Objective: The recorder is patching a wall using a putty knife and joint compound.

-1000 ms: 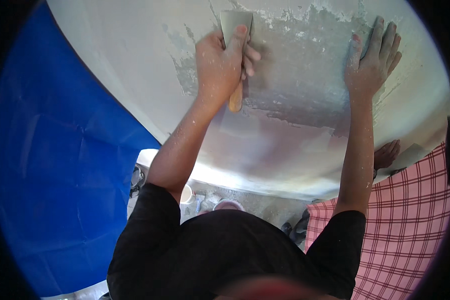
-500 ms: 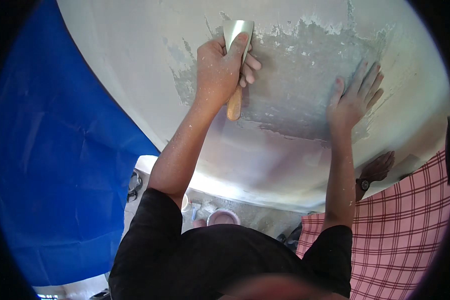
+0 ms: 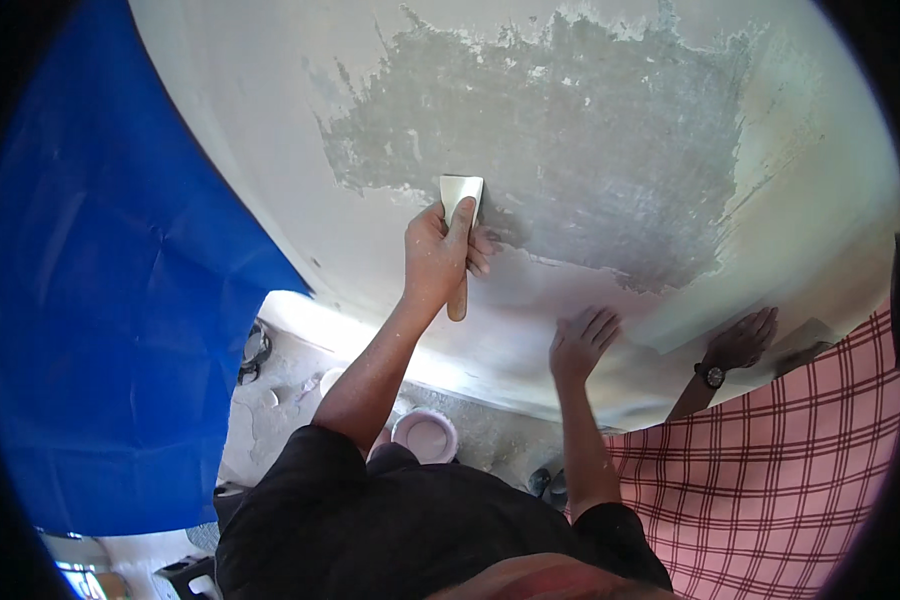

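My left hand (image 3: 436, 262) is wrapped round a putty knife (image 3: 461, 188) with a pale, wide metal blade and a wooden handle. Its thumb presses along the blade, and the blade points up at the lower left part of a rough grey patch (image 3: 570, 130) on the wall. Below that patch, my right hand (image 3: 580, 345) lies with fingers stretched out against the smooth pale wall (image 3: 510, 330), holding nothing. White specks dot my left hand.
Another person's hand (image 3: 742, 342) with a dark watch rests near the wall on the right, beside a pink checked cloth (image 3: 760, 460). A blue sheet (image 3: 120, 300) hangs at left. On the floor below stands a pinkish bucket (image 3: 452, 440).
My left hand has drawn the putty knife down the wall. My right hand has come down and left, off the grey patch. The other person's hand shows more fully.
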The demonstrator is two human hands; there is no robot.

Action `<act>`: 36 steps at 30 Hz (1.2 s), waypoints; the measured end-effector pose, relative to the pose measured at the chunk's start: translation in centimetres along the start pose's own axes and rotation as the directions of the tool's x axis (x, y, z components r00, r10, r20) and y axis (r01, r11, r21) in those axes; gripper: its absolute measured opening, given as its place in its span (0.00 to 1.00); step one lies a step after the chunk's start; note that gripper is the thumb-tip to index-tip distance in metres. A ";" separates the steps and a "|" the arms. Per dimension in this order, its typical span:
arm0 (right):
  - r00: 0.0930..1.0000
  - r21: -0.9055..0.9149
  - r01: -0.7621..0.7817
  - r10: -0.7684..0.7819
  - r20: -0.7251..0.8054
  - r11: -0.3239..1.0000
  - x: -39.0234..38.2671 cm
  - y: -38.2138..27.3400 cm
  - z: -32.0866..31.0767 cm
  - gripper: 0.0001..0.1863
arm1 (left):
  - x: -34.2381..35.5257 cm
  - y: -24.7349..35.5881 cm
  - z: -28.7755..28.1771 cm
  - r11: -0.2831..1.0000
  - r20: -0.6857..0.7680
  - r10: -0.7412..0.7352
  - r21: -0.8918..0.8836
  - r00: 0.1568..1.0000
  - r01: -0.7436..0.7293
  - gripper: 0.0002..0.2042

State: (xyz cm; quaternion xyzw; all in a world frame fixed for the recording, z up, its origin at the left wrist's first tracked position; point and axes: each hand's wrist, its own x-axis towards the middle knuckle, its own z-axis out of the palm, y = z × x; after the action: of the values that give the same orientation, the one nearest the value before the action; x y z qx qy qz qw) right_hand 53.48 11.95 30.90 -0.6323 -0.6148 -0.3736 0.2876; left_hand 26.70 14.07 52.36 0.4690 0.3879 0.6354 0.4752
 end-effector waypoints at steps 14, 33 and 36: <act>0.220 0.038 -0.937 -0.500 0.837 -0.348 -1.8 -10.0 -10.9 0.33 | -5.4 -7.6 -2.9 0.898 0.399 -0.089 -0.364 0.912 0.247 0.18; 0.487 0.323 -0.869 -0.533 0.692 -0.376 10.7 -23.5 -15.3 0.19 | -0.6 -2.2 -17.3 0.907 0.459 0.250 0.197 0.853 -0.372 0.26; 0.609 0.627 -0.772 -0.405 0.682 -0.104 13.3 -24.2 -15.8 0.18 | 4.0 0.8 -21.3 0.729 0.273 0.568 0.272 0.777 -0.628 0.28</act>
State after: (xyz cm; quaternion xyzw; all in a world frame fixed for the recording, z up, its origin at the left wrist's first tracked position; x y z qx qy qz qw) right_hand 27.10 8.31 48.38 -0.3863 -0.6045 0.5527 0.4241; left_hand 5.56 16.73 48.52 0.6978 0.2792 0.6331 0.1851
